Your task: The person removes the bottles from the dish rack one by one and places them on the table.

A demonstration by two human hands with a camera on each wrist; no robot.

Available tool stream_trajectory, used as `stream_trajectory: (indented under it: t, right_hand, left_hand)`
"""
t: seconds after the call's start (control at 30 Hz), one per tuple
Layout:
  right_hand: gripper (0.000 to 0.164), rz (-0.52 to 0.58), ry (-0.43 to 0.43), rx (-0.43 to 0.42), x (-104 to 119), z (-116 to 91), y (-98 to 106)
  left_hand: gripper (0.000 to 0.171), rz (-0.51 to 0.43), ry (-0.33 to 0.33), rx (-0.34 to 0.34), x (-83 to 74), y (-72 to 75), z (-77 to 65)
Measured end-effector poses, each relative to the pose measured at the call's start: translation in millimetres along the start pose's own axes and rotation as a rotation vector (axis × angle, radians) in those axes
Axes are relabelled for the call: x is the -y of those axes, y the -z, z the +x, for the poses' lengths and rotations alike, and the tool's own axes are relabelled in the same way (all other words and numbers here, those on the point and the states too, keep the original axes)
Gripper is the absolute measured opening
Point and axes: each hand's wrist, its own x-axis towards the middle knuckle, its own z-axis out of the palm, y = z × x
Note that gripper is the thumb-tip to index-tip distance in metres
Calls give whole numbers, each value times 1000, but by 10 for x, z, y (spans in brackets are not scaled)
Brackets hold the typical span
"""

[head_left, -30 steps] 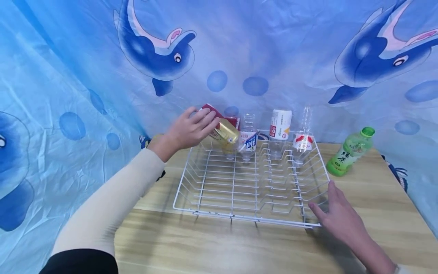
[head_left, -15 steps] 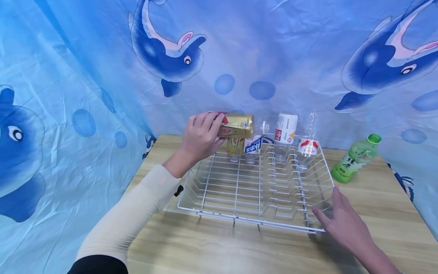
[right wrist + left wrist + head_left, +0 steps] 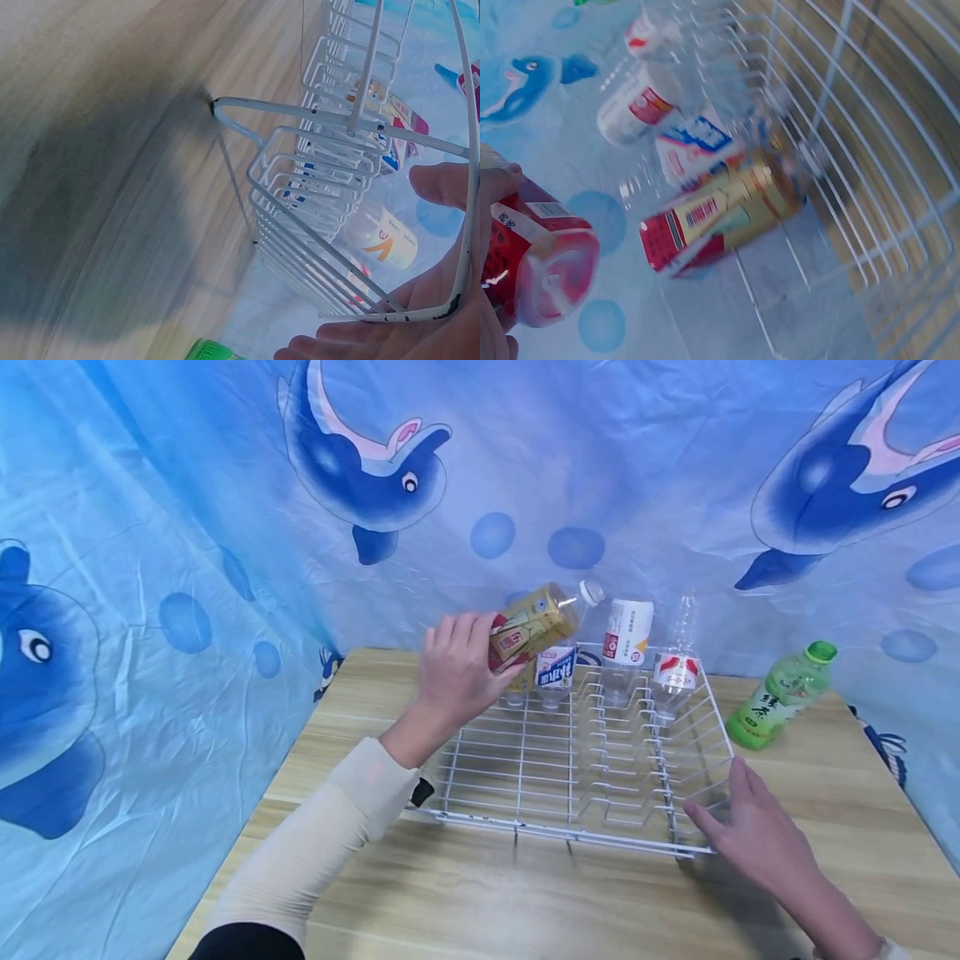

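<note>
In the head view my left hand grips a plastic bottle by its red end. It has a gold and red label and tilts with its white cap up to the right, above the back of a white wire dish rack. A similar gold-labelled bottle leans inside the rack, mostly hidden behind the held one in the head view. At the rack's front right corner rests my right hand, thumb inside the rim, rather straight fingers along the outside.
Along the rack's back row stand a blue-and-white-labelled bottle, a white-labelled bottle and a clear bottle with a red-and-white label. A green tea bottle stands on the wooden table to the right. A dolphin-print sheet hangs behind.
My left hand has brought the held bottle a little right and toward me, turning it from cap-down to cap-up. The right hand has stayed at the rack corner.
</note>
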Motion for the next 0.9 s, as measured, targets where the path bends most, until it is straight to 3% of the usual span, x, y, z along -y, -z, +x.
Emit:
stream_trajectory:
  t: [0.43,0.77,0.9]
  right_hand:
    - [111,-9,-5,6,30,-39,-11]
    - [110,-7,-10,-5,17,-37,21]
    - [107,-2,9,-20,39,30,49]
  left_hand:
    - [76,-121,242,308,-280,-36,-44]
    - [80,-194,370,399,-354,-83,-61]
    - [81,-219,408,398,-366,-75,-59]
